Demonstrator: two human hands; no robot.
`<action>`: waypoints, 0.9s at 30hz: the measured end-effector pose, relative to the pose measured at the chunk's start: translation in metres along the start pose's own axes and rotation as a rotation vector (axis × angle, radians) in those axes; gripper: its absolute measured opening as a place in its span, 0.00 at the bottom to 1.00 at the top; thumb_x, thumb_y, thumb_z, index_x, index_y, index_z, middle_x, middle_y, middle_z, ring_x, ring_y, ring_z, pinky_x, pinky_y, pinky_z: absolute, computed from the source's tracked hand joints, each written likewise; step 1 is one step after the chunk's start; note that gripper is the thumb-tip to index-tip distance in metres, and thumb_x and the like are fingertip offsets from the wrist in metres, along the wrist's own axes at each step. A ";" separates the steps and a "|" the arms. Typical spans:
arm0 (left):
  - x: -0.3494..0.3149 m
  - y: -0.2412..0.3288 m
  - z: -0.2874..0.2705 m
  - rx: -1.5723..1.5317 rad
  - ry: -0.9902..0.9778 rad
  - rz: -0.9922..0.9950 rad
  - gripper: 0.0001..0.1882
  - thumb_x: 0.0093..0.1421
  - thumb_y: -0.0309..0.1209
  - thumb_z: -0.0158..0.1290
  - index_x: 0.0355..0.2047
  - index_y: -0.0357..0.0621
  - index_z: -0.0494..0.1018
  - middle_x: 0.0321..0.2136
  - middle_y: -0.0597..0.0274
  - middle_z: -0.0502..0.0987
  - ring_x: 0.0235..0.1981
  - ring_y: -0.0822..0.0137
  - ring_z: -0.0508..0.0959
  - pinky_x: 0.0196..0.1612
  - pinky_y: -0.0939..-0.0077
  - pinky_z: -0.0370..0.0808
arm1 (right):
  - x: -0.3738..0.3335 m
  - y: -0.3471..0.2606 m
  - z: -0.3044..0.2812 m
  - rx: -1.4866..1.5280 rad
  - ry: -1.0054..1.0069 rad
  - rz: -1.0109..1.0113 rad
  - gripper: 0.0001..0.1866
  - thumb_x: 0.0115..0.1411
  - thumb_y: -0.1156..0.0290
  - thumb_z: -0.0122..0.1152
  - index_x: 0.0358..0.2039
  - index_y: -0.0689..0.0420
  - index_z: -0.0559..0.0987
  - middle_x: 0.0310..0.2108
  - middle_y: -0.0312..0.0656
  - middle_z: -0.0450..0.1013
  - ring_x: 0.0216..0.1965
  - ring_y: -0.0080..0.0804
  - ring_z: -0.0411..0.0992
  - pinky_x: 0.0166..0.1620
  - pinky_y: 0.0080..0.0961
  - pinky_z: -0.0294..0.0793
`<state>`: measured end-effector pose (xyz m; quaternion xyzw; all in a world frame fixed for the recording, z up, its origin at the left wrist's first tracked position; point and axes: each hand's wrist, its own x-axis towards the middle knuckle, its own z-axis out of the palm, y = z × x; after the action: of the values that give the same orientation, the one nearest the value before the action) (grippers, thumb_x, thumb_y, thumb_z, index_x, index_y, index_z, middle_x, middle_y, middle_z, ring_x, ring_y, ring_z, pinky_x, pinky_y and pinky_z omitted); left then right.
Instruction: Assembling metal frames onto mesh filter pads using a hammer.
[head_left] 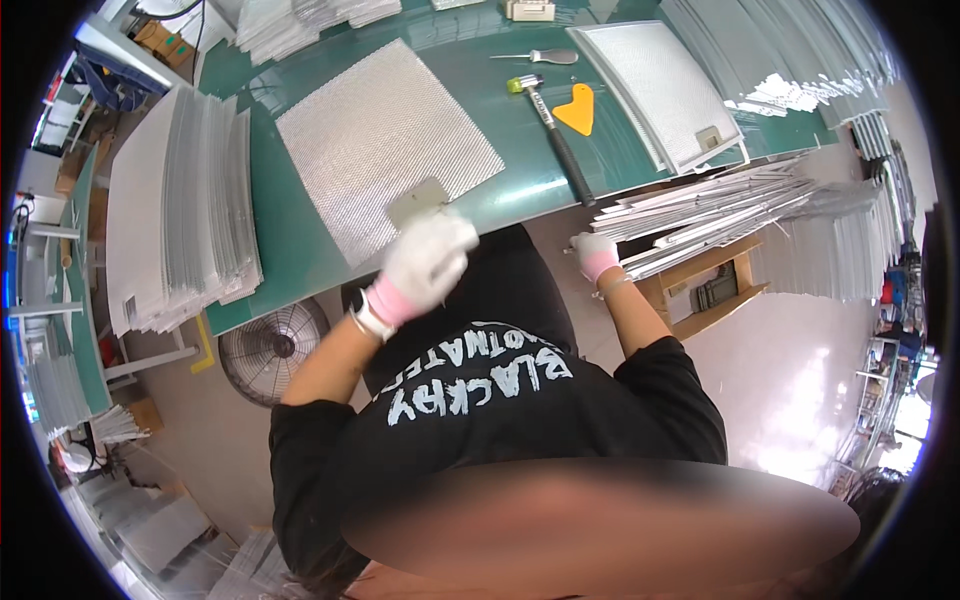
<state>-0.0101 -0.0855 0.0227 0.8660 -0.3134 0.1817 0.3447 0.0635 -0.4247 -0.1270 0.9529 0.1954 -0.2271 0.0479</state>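
A silvery mesh sheet (385, 130) lies turned at an angle on the green worktable, its lower corner near the front edge. Over its near right side is a small grey rectangular plate (415, 203). My left hand (428, 262), in a white glove with a pink cuff, is closed with curled fingers just below the plate; whether it grips the plate is hidden. Lower than the tabletop at the right, my gloved right hand (597, 254) is closed at the ends of a pile of thin metal frame strips (700, 222), seemingly round one strip end.
On the table are a hammer (560, 145), a yellow heart-shaped scraper (576, 110), a screwdriver (550, 57) and a framed mesh panel (655, 90). Panel stacks (185, 200) stand at the left. A floor fan (275, 350) sits below, and an open carton (745, 275) is under the strips.
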 end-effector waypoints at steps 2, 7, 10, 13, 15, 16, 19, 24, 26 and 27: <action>-0.038 0.013 0.035 -0.549 -0.280 -0.308 0.14 0.59 0.26 0.51 0.46 0.41 0.75 0.43 0.54 0.78 0.45 0.56 0.78 0.53 0.63 0.72 | -0.007 -0.011 -0.021 0.112 0.160 -0.173 0.11 0.59 0.61 0.57 0.40 0.49 0.80 0.37 0.42 0.77 0.41 0.42 0.76 0.43 0.39 0.76; -0.060 0.010 0.116 -0.409 -0.824 -0.853 0.24 0.63 0.34 0.50 0.56 0.33 0.68 0.54 0.50 0.73 0.56 0.61 0.72 0.58 0.70 0.68 | -0.079 -0.175 -0.151 0.247 0.243 -0.796 0.14 0.53 0.67 0.61 0.41 0.49 0.81 0.31 0.38 0.78 0.31 0.35 0.79 0.31 0.31 0.78; -0.039 0.026 0.082 -1.028 0.223 -0.678 0.33 0.63 0.52 0.49 0.54 0.33 0.69 0.56 0.46 0.70 0.58 0.55 0.70 0.64 0.63 0.62 | -0.101 -0.185 -0.094 1.600 -0.088 -1.045 0.18 0.57 0.74 0.60 0.50 0.56 0.78 0.40 0.41 0.79 0.41 0.27 0.78 0.41 0.27 0.78; -0.055 0.012 -0.001 -1.118 0.554 -0.448 0.34 0.70 0.55 0.32 0.45 0.34 0.74 0.44 0.47 0.78 0.48 0.54 0.77 0.56 0.56 0.70 | -0.079 -0.136 -0.071 2.032 -0.163 -0.454 0.22 0.64 0.65 0.56 0.52 0.69 0.69 0.45 0.52 0.75 0.46 0.40 0.75 0.52 0.35 0.75; -0.067 0.008 -0.074 -0.746 0.711 -0.247 0.32 0.70 0.56 0.30 0.34 0.41 0.74 0.16 0.57 0.75 0.19 0.61 0.75 0.34 0.63 0.74 | -0.071 -0.078 -0.083 2.801 0.205 0.038 0.29 0.66 0.46 0.47 0.43 0.65 0.71 0.37 0.47 0.72 0.39 0.41 0.71 0.49 0.34 0.73; -0.077 0.017 -0.102 -0.857 0.874 -0.159 0.32 0.69 0.56 0.31 0.28 0.43 0.71 0.09 0.64 0.67 0.12 0.67 0.68 0.26 0.71 0.68 | -0.072 -0.036 -0.086 2.946 0.371 0.198 0.34 0.64 0.40 0.45 0.44 0.65 0.71 0.40 0.47 0.71 0.44 0.40 0.70 0.51 0.36 0.71; -0.116 0.038 -0.143 -0.458 0.803 -0.507 0.36 0.66 0.62 0.33 0.26 0.41 0.70 0.12 0.66 0.69 0.11 0.76 0.66 0.18 0.80 0.65 | -0.094 0.039 -0.131 2.609 1.051 0.279 0.26 0.65 0.45 0.46 0.40 0.59 0.72 0.37 0.43 0.70 0.40 0.37 0.69 0.49 0.37 0.71; -0.141 0.036 -0.077 -0.646 0.559 -0.868 0.34 0.65 0.61 0.40 0.28 0.38 0.72 0.16 0.65 0.73 0.14 0.80 0.69 0.17 0.86 0.66 | -0.091 0.065 -0.216 2.383 0.997 -0.713 0.15 0.66 0.56 0.50 0.29 0.54 0.71 0.27 0.39 0.68 0.31 0.32 0.66 0.41 0.31 0.69; -0.144 0.043 -0.037 -0.697 0.524 -0.920 0.29 0.68 0.54 0.40 0.28 0.38 0.72 0.16 0.66 0.72 0.14 0.79 0.69 0.18 0.85 0.66 | -0.068 -0.008 -0.252 2.221 1.038 -0.332 0.15 0.66 0.56 0.50 0.30 0.55 0.71 0.26 0.38 0.68 0.30 0.32 0.68 0.39 0.28 0.70; -0.144 0.051 -0.018 -0.671 0.558 -0.960 0.26 0.70 0.49 0.40 0.29 0.38 0.72 0.16 0.66 0.72 0.14 0.80 0.68 0.18 0.85 0.65 | -0.046 -0.037 -0.258 2.219 0.914 -0.305 0.17 0.66 0.54 0.50 0.32 0.56 0.72 0.28 0.38 0.70 0.31 0.31 0.69 0.37 0.27 0.70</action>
<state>-0.1518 -0.0415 -0.0167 0.6753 0.1701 0.1177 0.7079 0.1183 -0.3603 0.1236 0.4352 0.0036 0.0831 -0.8965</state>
